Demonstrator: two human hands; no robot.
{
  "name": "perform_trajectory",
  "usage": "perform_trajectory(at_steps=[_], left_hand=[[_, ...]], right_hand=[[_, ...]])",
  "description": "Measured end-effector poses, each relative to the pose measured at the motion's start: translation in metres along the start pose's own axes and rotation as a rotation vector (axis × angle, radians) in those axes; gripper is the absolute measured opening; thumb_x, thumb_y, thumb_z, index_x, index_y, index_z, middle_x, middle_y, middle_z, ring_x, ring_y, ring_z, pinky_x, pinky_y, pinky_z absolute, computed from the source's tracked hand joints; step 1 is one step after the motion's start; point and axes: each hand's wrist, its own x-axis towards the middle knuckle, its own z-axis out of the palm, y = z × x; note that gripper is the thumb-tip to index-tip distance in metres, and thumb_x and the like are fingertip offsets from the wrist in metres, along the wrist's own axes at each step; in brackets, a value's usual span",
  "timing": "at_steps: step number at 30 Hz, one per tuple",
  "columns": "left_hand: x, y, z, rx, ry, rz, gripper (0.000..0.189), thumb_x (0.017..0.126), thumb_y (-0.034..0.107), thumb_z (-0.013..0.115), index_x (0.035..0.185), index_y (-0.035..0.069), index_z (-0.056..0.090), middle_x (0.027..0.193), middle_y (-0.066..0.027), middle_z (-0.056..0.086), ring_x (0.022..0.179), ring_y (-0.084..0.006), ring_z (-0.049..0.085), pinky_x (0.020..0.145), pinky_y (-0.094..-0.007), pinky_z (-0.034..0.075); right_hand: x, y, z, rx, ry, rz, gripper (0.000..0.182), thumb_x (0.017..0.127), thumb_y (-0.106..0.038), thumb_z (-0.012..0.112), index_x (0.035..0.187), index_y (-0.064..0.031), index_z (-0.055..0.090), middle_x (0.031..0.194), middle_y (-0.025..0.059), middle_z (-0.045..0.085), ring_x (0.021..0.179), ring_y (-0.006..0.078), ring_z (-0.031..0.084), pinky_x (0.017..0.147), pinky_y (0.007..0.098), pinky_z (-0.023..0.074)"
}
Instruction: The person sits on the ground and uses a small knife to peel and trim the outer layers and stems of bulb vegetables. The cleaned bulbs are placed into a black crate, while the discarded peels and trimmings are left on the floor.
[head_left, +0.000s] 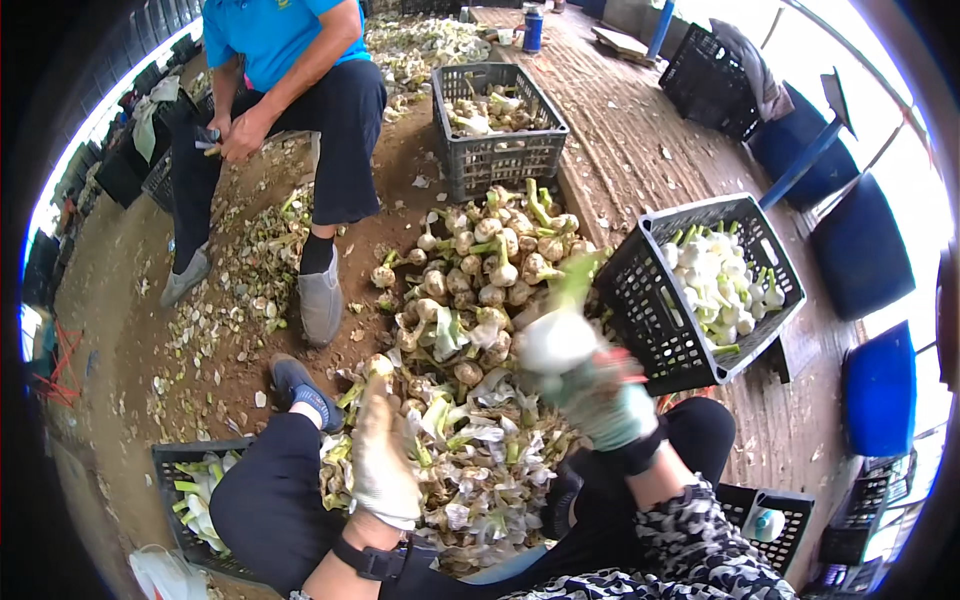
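My right hand (600, 382), in a green and red glove and blurred by motion, grips a white garlic bulb (559, 341) with a green stem, just left of the tilted black plastic crate (660, 300) that holds peeled white garlic bulbs (716, 277). My left hand (386, 457), in a dirty white glove, is over the peelings with its fingers pointing up the picture; a garlic bulb (380, 365) shows at its fingertips, and whether it is held cannot be told. Beyond both hands lies a heap of unpeeled garlic bulbs (487, 262). Loose garlic skins (480, 480) cover the ground between my legs.
A seated person (292, 67) in a blue shirt holds a small tool at upper left. A black crate of garlic (499, 154) stands beyond the heap. Another crate (176, 510) with garlic is by my left knee, and a black crate (795, 525) is at lower right. Blue barrels (862, 247) line the right.
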Motion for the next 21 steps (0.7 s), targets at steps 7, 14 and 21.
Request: perform_trajectory(at_steps=[7, 14, 21], left_hand=[[0.003, 0.001, -0.013, -0.124, 0.035, -0.054, 0.034, 0.090, 0.024, 0.055, 0.117, 0.005, 0.056, 0.107, -0.0034, 0.059, 0.097, -0.0162, 0.053, 0.090, -0.0321, 0.038], [0.007, 0.005, -0.020, 0.011, 0.020, -0.151, 0.030, 0.088, 0.013, 0.053, 0.115, 0.002, 0.057, 0.104, -0.0039, 0.061, 0.095, -0.0160, 0.056, 0.085, -0.0293, 0.042], [0.007, 0.018, -0.016, 0.017, -0.030, -0.121, 0.037, 0.089, 0.016, 0.054, 0.120, -0.002, 0.051, 0.102, -0.0048, 0.058, 0.087, -0.0129, 0.055, 0.078, -0.0264, 0.045]], right_hand=[[0.133, -0.009, -0.111, -1.379, 0.405, -0.106, 0.045, 0.081, -0.029, 0.065, 0.117, -0.0040, 0.054, 0.097, 0.0146, 0.066, 0.086, 0.0253, 0.065, 0.075, 0.0350, 0.0504], [0.235, 0.044, -0.164, -1.962, 0.950, 0.015, 0.043, 0.078, -0.040, 0.065, 0.107, -0.0076, 0.059, 0.113, 0.0155, 0.061, 0.105, 0.0329, 0.059, 0.086, 0.0430, 0.0458], [0.171, 0.036, -0.061, -1.526, 0.084, -0.077, 0.059, 0.070, -0.017, 0.063, 0.124, -0.0036, 0.044, 0.114, 0.0184, 0.056, 0.102, 0.0341, 0.057, 0.086, 0.0434, 0.0463]])
